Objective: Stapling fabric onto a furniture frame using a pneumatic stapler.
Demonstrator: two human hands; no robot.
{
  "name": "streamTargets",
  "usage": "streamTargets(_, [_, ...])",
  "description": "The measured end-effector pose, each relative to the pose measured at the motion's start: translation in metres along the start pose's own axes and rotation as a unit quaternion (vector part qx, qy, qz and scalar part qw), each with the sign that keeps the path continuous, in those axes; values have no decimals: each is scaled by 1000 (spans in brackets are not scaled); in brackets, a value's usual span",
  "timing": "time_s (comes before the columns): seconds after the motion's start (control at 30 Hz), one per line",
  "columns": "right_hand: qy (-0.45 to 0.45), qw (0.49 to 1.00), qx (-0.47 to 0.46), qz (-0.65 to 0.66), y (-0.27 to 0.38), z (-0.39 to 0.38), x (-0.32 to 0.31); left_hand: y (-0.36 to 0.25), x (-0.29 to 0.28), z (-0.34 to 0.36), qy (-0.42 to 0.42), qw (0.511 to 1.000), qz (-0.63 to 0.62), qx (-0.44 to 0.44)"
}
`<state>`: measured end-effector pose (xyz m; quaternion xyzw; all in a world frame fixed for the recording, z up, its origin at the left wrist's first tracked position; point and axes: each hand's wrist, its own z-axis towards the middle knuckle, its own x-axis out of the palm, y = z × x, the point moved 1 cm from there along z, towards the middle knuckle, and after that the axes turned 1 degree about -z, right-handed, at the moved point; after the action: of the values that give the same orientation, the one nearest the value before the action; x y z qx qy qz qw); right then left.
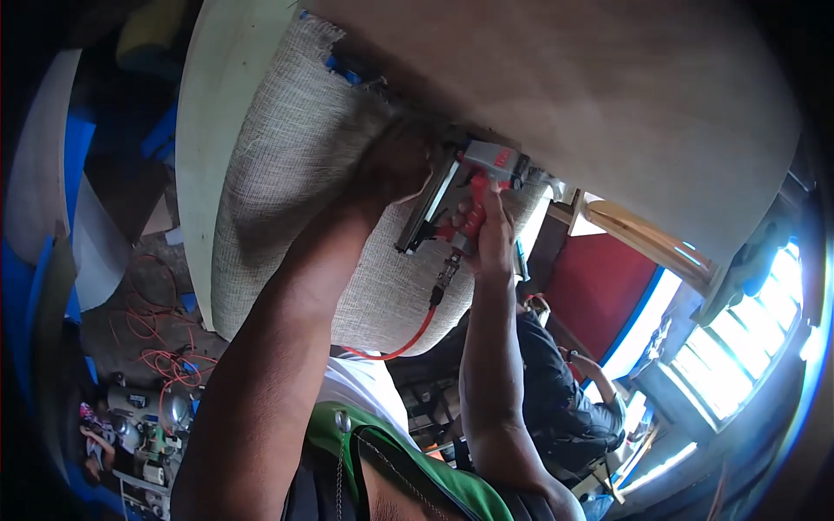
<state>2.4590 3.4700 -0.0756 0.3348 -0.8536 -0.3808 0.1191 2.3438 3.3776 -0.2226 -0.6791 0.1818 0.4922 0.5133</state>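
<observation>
My right hand grips the red handle of a grey pneumatic staple gun, its nose pressed up against the edge of a plywood panel. My left hand presses beige woven fabric against the same panel edge, just left of the gun. An orange air hose hangs from the gun's handle and curves down to the left. The fabric drapes down over a curved pale frame piece.
Another person in dark clothes sits below and to the right. Coils of orange hose and tools lie on the floor at lower left. A wooden bar, a red panel and bright windows are on the right.
</observation>
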Motion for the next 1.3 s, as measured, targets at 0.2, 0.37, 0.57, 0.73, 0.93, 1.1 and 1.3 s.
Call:
streamTargets(0.2, [-23,991,27,-129,0,31,-5,-5,-12,4,-60,997,-22,40])
streamTargets(0.37, [0,999,41,6,-8,38,8,10,-13,13,-37,979,-155,-126])
streamTargets(0.57, [-86,996,-7,-34,-24,49,31,12,-20,19,-49,934,-329,-131])
streamTargets(0.73, [-146,988,-43,-3,-27,52,58,21,-4,19,-58,951,-296,-65])
streamTargets(0.93, [-201,979,-33,21,-23,54,77,22,1,26,-57,982,-175,27])
streamTargets(1.1, [-248,968,-6,-24,-30,69,86,37,12,31,54,985,-161,4])
streamTargets(1.3, [-293,954,22,56,-26,71,76,31,-17,41,-45,957,-284,-22])
